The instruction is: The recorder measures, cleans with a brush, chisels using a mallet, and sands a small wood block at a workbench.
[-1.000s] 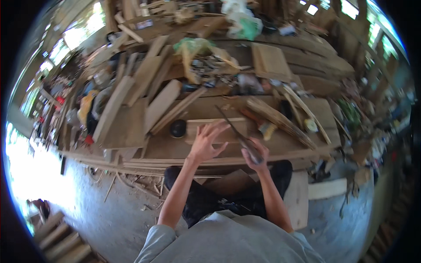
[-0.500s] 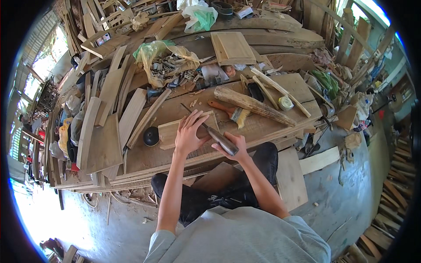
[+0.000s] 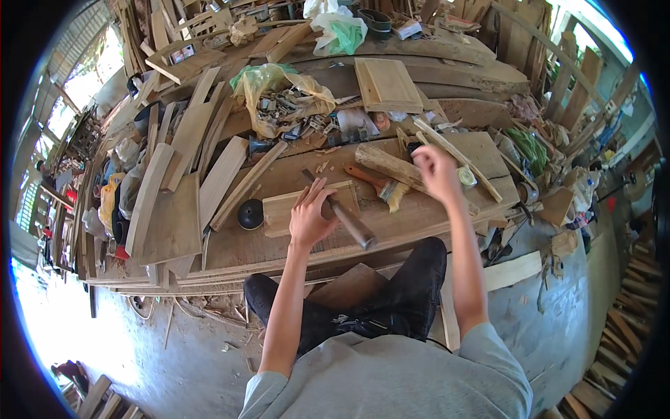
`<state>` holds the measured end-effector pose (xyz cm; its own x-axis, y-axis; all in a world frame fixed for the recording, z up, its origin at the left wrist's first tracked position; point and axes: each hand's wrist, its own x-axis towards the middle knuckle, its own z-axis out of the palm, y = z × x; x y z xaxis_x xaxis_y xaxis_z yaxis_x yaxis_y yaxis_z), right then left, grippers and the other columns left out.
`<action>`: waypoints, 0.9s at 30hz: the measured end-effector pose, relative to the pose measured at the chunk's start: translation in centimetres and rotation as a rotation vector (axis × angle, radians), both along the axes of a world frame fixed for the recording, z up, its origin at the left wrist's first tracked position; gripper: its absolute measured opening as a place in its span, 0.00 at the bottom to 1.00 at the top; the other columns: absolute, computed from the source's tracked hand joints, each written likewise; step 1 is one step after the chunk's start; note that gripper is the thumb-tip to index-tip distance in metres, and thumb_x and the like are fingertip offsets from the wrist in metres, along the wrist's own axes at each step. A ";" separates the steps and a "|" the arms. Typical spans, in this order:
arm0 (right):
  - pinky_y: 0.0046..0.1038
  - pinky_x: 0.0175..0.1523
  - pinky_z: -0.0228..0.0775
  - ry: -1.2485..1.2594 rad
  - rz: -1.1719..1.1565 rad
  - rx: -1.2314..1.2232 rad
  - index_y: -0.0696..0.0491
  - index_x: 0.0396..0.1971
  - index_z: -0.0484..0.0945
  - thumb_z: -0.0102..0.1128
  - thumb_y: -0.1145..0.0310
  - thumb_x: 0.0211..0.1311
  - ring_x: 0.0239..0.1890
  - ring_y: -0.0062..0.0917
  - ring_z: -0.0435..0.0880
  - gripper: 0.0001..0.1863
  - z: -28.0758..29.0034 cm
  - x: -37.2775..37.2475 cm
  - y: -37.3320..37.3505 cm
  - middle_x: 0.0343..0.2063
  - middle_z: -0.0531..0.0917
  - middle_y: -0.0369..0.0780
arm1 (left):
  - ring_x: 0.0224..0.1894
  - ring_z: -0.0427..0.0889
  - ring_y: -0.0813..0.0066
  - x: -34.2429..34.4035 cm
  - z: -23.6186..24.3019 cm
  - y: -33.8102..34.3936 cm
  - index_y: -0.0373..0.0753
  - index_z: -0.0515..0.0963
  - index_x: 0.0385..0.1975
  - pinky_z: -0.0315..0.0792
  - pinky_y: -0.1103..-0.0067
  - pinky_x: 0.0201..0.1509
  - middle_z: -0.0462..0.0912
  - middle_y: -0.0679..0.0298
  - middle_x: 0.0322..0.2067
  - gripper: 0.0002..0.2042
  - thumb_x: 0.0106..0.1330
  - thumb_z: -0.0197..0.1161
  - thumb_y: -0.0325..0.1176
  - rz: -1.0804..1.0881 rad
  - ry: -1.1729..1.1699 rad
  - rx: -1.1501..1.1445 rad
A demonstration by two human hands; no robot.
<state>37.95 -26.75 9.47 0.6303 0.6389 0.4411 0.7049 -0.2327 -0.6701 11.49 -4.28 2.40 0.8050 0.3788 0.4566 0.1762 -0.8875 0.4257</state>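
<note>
My left hand [image 3: 313,213] is closed around a chisel [image 3: 354,227] above the workbench. The chisel's dark round handle slants down toward me on the right, and its narrow metal blade shows past my fingers at the far left. Beneath that hand lies a small flat wooden board [image 3: 277,215]. My right hand [image 3: 440,176] is raised over a thick, rounded wooden club [image 3: 391,165] and hides its middle. Its fingers look curled but are smeared by motion, and whether they touch the club cannot be seen. Between my hands lies a paintbrush [image 3: 370,178] with pale bristles.
A black dome-shaped thing [image 3: 250,214] sits left of the board. Several planks [image 3: 223,178] lean at the left. Beyond are a plastic bag of metal hardware [image 3: 279,105] and a wooden panel [image 3: 388,84]. Thin sticks [image 3: 457,157] and a small round container [image 3: 466,176] lie at the right.
My right hand has let go of the chisel's handle and moved up and right over the wooden club. My left hand now grips the chisel alone. The whole view has shifted slightly.
</note>
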 end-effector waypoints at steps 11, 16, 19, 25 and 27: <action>0.64 0.75 0.53 -0.127 -0.419 -0.666 0.34 0.57 0.86 0.69 0.64 0.65 0.74 0.42 0.68 0.20 -8.6 15.7 -1.4 0.72 0.69 0.39 | 0.70 0.77 0.54 1.1 0.3 -0.5 0.43 0.83 0.56 0.68 0.61 0.77 0.80 0.53 0.67 0.30 0.60 0.77 0.58 -0.013 -0.054 -0.057; 0.59 0.79 0.45 -0.050 -0.466 -0.699 0.33 0.58 0.86 0.71 0.60 0.64 0.77 0.40 0.63 0.21 -9.3 16.2 0.6 0.74 0.68 0.37 | 0.71 0.76 0.54 1.2 0.3 -0.4 0.44 0.84 0.57 0.69 0.61 0.77 0.80 0.53 0.67 0.32 0.58 0.79 0.58 -0.006 -0.024 -0.008; 0.62 0.78 0.45 -0.033 -0.475 -0.694 0.35 0.54 0.88 0.72 0.61 0.63 0.77 0.39 0.63 0.18 -8.9 16.3 1.4 0.73 0.69 0.36 | 0.71 0.76 0.55 1.3 0.2 -0.5 0.44 0.85 0.55 0.68 0.62 0.77 0.80 0.53 0.67 0.32 0.57 0.79 0.59 -0.004 -0.029 -0.013; 0.61 0.77 0.47 -0.106 -0.421 -0.701 0.40 0.47 0.87 0.70 0.66 0.62 0.76 0.36 0.64 0.14 -7.9 15.5 2.3 0.72 0.70 0.33 | 0.72 0.76 0.57 1.0 0.2 -0.4 0.44 0.85 0.55 0.67 0.62 0.78 0.80 0.54 0.67 0.32 0.57 0.78 0.60 -0.001 -0.024 -0.050; 0.60 0.76 0.50 -0.135 -0.425 -0.648 0.40 0.46 0.87 0.70 0.67 0.62 0.76 0.35 0.64 0.13 -7.8 16.1 1.9 0.72 0.70 0.31 | 0.72 0.75 0.57 1.4 0.4 -0.5 0.44 0.85 0.55 0.67 0.62 0.78 0.80 0.54 0.67 0.32 0.57 0.78 0.60 -0.014 -0.025 -0.061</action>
